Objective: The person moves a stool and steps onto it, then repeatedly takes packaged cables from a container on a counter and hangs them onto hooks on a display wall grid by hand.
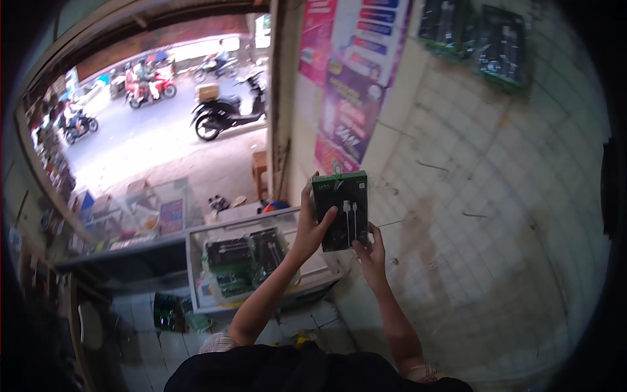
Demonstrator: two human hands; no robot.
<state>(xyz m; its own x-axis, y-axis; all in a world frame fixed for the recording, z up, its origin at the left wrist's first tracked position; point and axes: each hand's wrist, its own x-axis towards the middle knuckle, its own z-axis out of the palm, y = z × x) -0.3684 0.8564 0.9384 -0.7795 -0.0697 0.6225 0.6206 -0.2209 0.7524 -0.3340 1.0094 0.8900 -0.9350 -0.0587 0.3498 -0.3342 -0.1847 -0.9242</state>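
Both hands hold up a black and green pack of USB cables (341, 219), with a white cable pictured on its front and a small loop at its top edge. My left hand (312, 222) grips its left side, thumb across the front. At the lower right corner, my right hand (371, 256) pinches the pack between thumb and fingers. Behind it, the wall carries several thin metal hooks (432, 166). Similar cable packs (501, 49) hang at the upper right.
A glass display case (196, 277) below holds more dark packs (230, 255). Another dark pack (168, 312) lies on the tiled floor (140, 353). Posters (353, 108) cover the wall by the doorway. Outside, a parked black scooter (228, 110) stands beside a road with riders.
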